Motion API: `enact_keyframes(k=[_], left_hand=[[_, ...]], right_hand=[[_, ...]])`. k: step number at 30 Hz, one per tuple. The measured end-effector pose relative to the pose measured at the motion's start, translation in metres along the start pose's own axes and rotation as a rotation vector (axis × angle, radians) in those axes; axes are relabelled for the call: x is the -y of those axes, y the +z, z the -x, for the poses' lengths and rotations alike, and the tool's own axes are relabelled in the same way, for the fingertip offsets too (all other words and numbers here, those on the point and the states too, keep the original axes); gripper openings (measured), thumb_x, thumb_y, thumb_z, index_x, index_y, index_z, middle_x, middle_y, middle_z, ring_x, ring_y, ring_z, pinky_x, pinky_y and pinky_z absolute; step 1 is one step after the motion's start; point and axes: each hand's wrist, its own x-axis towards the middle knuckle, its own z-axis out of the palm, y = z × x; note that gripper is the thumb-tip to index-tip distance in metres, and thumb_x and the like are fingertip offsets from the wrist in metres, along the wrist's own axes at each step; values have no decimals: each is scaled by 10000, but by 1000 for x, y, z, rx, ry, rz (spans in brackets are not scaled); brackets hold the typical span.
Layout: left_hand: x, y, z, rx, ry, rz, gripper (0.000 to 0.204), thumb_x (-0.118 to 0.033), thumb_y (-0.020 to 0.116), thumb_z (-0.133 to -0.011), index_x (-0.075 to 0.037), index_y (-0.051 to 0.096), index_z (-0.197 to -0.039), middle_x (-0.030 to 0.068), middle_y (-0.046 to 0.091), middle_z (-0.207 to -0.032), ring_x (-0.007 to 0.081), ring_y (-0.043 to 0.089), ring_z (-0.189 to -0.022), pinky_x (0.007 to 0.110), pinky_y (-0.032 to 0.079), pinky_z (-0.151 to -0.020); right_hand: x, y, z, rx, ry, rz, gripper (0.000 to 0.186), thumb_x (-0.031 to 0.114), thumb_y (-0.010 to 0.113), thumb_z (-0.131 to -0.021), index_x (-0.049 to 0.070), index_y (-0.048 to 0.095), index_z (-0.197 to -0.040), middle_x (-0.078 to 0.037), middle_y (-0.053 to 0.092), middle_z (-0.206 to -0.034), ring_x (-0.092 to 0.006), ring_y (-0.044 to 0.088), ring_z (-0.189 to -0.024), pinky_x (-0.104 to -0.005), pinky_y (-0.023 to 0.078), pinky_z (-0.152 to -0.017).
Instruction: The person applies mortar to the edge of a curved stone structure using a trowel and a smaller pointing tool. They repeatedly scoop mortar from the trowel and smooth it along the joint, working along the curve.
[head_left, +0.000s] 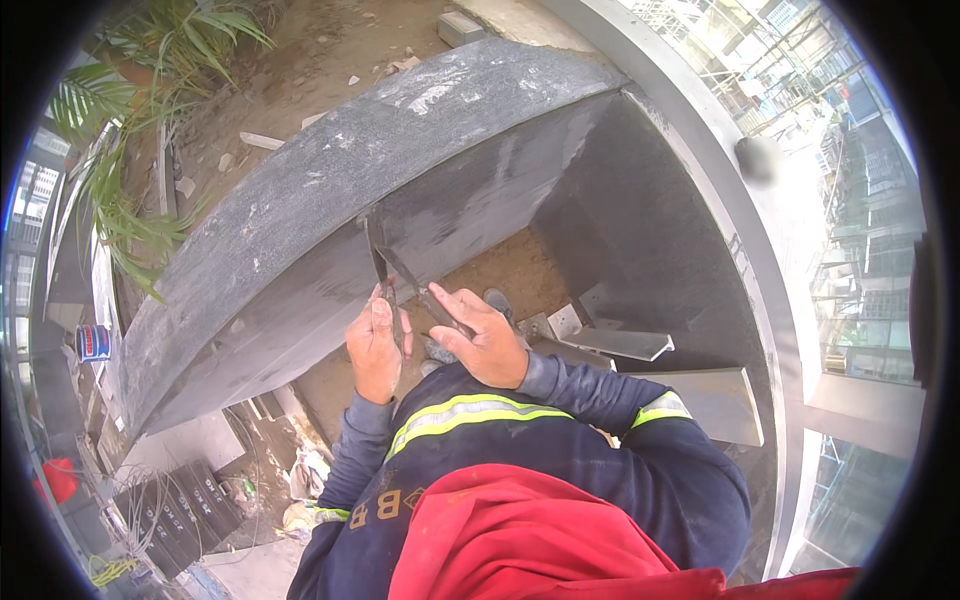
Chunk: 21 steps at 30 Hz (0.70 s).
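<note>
Both my hands are in front of my chest, close to a dark grey stone-faced wall. My left hand (pixel 376 348) is closed around a slim, dark trowel-like tool (pixel 379 262) that points up and away from me. In my right hand (pixel 482 338) is a second narrow, dark-bladed tool (pixel 405 270), slanting up to the left. The two blades come close together near their far ends; whether they touch, I cannot tell. Behind them stands the wall's inner face (pixel 330 300), smooth with paler streaks. Its curved-looking top ledge (pixel 370 140) carries whitish smears.
Soil and green plants (pixel 150 200) lie beyond the ledge. A metal railing (pixel 720 190) runs along the right. Pale slabs (pixel 690 395) and an angled piece (pixel 635 345) lean at my right. Stacked dark boxes (pixel 185 510), a blue can (pixel 93 343) and a red object (pixel 58 481) are at left.
</note>
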Motion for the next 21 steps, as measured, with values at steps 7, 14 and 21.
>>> enact_keyframes(k=[7,14,21], left_hand=[[-12,-19,-22,-149,125,-141,644,-455,475,-1092,80,512,-1449,23,586,-738,76,511,-537,231,404,-493],[6,19,-27,-71,69,-152,644,-445,486,-1090,91,508,-1446,24,597,-750,68,504,-560,234,417,-512],[29,74,-42,-27,-69,-38,633,-423,525,-1079,90,507,-1449,16,609,-788,51,497,-580,215,408,-538]], right_hand=[[8,-158,-57,-338,-34,146,408,177,530,-1065,-47,548,-1405,-101,734,-1018,-126,624,-704,-293,525,-690],[27,-383,-147,-23,99,1086,504,392,604,-1008,-62,677,-1216,-239,730,-965,-358,724,-905,-453,543,-841],[41,-409,-212,372,104,1337,537,389,789,-837,68,702,-1258,-198,738,-1050,-366,707,-994,-441,544,-883]])
